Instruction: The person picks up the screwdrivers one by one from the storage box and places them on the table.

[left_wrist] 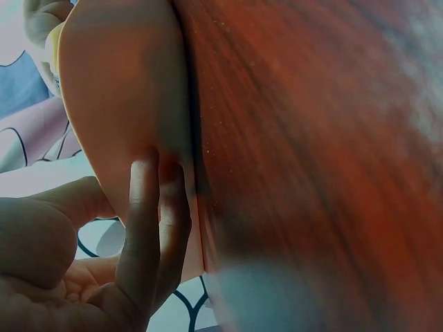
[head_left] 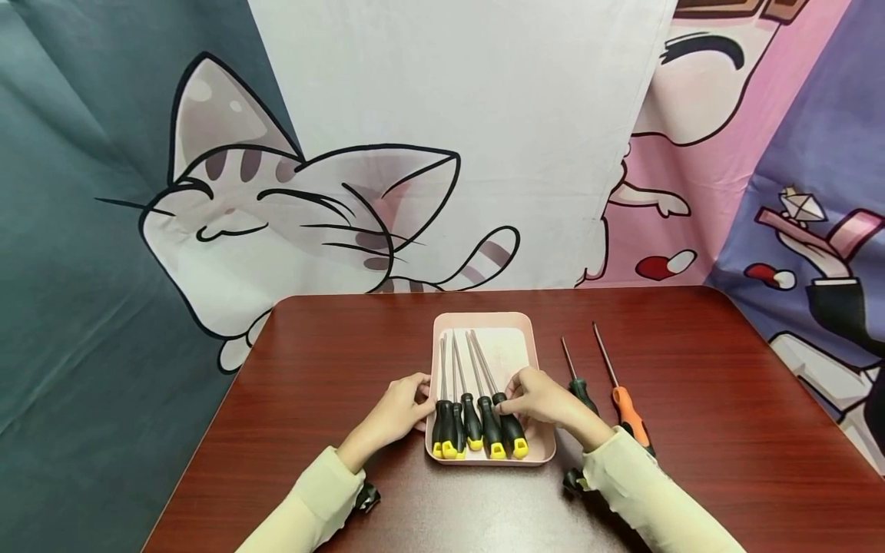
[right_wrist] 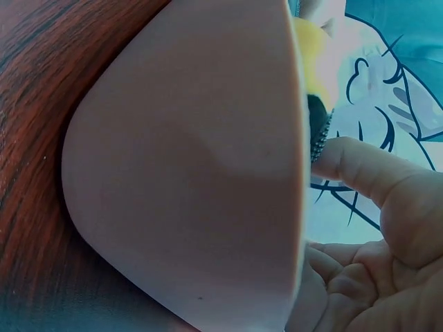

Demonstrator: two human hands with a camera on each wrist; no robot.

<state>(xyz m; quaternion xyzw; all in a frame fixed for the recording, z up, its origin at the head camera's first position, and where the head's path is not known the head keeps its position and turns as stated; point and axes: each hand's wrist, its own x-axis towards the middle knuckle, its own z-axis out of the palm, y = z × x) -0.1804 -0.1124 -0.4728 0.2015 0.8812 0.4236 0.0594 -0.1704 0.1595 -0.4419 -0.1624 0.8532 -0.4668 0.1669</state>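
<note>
Black-and-yellow screwdrivers [head_left: 472, 421] lie in a pale pink tray [head_left: 484, 319].

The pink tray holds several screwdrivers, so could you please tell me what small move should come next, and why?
I'd probably move the right hand toward the green-handled screwdriver: it lies on the table beside the pink tray, while black-handled screwdrivers already lie inside and the left hand holds the tray's left side.

Reddish-brown wood-grain counter [head_left: 332, 346], far corners rounded, glossy toward front. Behind, wrinkled cloth backdrop [head_left: 553, 92]: striped cartoon cat [head_left: 290, 261] on teal and white, pink and blue right.
</note>
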